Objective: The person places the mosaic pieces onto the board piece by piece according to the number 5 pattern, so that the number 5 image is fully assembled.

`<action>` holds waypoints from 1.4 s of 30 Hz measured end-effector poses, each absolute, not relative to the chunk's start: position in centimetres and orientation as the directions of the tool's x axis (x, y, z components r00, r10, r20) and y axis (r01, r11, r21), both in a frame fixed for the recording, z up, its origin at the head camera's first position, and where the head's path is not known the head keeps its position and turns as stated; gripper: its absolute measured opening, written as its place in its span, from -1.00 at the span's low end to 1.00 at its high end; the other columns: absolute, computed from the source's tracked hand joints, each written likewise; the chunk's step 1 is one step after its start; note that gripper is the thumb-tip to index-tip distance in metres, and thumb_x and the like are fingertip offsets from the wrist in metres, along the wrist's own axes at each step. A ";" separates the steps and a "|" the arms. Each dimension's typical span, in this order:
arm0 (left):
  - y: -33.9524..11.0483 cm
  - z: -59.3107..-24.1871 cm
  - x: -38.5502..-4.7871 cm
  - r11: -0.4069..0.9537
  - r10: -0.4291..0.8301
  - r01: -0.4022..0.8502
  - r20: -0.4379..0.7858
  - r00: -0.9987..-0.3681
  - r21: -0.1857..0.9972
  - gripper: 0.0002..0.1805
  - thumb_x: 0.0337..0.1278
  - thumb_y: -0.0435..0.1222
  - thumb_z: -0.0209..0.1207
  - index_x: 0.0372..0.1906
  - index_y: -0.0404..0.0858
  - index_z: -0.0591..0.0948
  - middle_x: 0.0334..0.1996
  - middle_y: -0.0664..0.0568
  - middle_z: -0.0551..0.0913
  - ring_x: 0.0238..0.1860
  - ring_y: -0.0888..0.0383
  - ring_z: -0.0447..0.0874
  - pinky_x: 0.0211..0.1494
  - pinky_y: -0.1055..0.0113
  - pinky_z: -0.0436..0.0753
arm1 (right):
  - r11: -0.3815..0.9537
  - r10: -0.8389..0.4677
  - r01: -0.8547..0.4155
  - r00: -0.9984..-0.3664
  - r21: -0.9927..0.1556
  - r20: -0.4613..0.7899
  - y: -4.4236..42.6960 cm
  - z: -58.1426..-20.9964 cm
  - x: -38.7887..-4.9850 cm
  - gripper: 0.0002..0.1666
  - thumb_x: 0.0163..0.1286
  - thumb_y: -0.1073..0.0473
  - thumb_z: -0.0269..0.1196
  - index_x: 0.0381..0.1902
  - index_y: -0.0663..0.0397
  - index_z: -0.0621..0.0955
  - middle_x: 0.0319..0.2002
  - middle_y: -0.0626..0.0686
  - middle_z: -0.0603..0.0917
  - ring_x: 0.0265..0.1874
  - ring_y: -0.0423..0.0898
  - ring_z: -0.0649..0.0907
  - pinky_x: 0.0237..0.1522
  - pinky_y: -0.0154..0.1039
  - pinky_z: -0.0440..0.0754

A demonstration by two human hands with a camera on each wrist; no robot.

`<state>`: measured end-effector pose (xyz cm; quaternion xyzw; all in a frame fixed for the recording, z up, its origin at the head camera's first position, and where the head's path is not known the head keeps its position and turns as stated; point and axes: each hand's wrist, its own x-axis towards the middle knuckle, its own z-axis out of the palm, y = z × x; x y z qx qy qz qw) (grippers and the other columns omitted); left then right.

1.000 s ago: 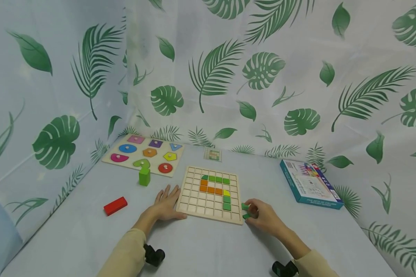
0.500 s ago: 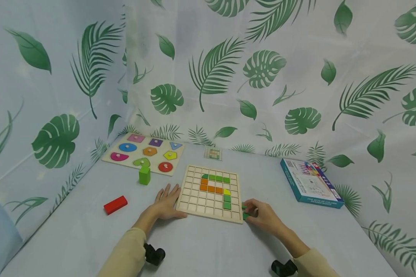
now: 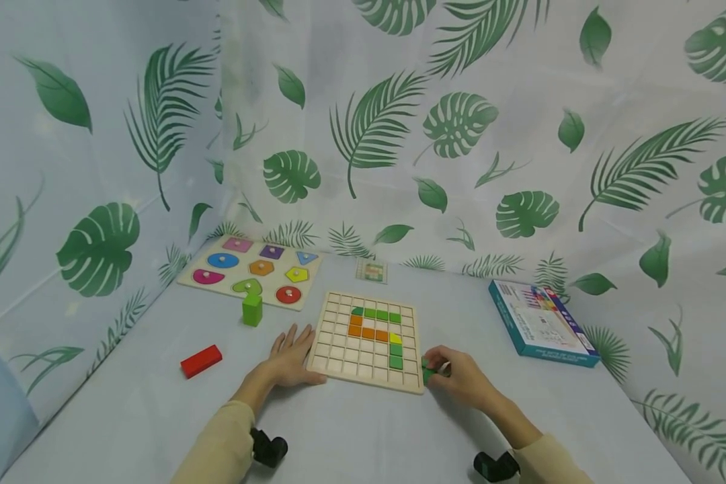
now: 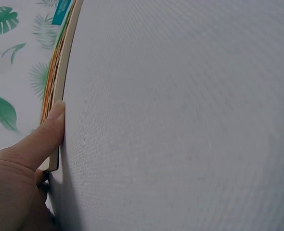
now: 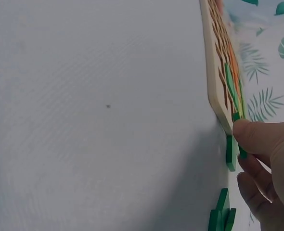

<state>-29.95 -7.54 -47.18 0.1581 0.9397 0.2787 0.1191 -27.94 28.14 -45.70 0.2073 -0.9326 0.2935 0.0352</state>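
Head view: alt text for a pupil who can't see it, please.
A person's right hand pinches a green tile beside a gridded wooden board holding orange, green and yellow tiles; the left hand touches the board's left side. Beyond lie a knobbed shape puzzle, a pattern card and a teal-sided box.

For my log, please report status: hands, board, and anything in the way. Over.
Left hand touching board at near left corner. Right hand pinching green tile. Board partly filled. Loose green tiles beside right hand, maybe in the way.
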 end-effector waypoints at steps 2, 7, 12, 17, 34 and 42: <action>-7.6 -47.2 -29.9 0.796 0.361 0.230 -0.134 -0.923 0.560 0.12 -0.10 0.10 0.34 0.46 -0.33 0.05 0.47 -0.18 -0.06 0.46 -0.16 -0.38 0.42 -0.06 -0.32 | 0.733 -0.368 -0.416 -0.908 -0.538 0.202 28.0 -45.6 -28.0 -0.61 0.04 0.41 0.38 -0.13 0.15 0.58 -0.38 -0.12 0.59 -0.32 -0.18 0.57 -0.32 -0.35 0.60; -7.7 -47.3 -29.9 0.804 0.364 0.236 -0.139 -0.921 0.546 0.11 -0.08 0.11 0.33 0.46 -0.33 0.04 0.48 -0.16 -0.08 0.46 -0.14 -0.40 0.43 -0.04 -0.33 | 0.702 -0.395 -0.461 -0.886 -0.543 0.241 27.2 -45.9 -28.0 -0.56 0.01 0.41 0.41 -0.11 0.19 0.57 -0.38 -0.12 0.60 -0.33 -0.16 0.58 -0.32 -0.31 0.61; -7.7 -47.1 -30.1 0.803 0.368 0.239 -0.137 -0.920 0.546 0.11 -0.08 0.10 0.32 0.46 -0.34 0.04 0.48 -0.16 -0.09 0.46 -0.15 -0.41 0.42 -0.04 -0.35 | 0.668 -0.423 -0.507 -0.861 -0.544 0.283 26.6 -46.1 -27.9 -0.56 0.01 0.41 0.41 -0.10 0.22 0.56 -0.37 -0.10 0.61 -0.34 -0.16 0.59 -0.32 -0.28 0.62; -7.6 -47.2 -30.2 0.807 0.366 0.240 -0.138 -0.920 0.540 0.11 -0.08 0.12 0.32 0.46 -0.33 0.04 0.48 -0.16 -0.08 0.46 -0.15 -0.39 0.43 -0.04 -0.33 | 0.674 -0.405 -0.504 -0.863 -0.539 0.301 26.0 -46.1 -27.9 -0.57 0.03 0.41 0.40 -0.09 0.22 0.57 -0.36 -0.09 0.63 -0.35 -0.18 0.60 -0.32 -0.31 0.62; -7.5 -46.8 -29.7 0.808 0.367 0.239 -0.142 -0.919 0.539 0.10 -0.06 0.09 0.32 0.46 -0.34 0.05 0.48 -0.16 -0.07 0.46 -0.15 -0.37 0.43 -0.04 -0.32 | 0.639 -0.474 -0.544 -0.835 -0.543 0.279 23.3 -46.8 -27.9 -0.61 0.06 0.41 0.37 -0.11 0.18 0.57 -0.36 -0.09 0.62 -0.37 -0.22 0.56 -0.37 -0.36 0.59; -7.6 -46.4 -29.5 0.799 0.367 0.239 -0.132 -0.921 0.552 0.09 -0.07 0.07 0.33 0.45 -0.36 0.06 0.47 -0.18 -0.05 0.46 -0.17 -0.36 0.43 -0.06 -0.31 | 0.656 -0.461 -0.537 -0.842 -0.530 0.282 22.9 -46.9 -28.2 -0.61 0.05 0.38 0.38 -0.11 0.12 0.58 -0.35 -0.13 0.59 -0.37 -0.20 0.52 -0.39 -0.36 0.55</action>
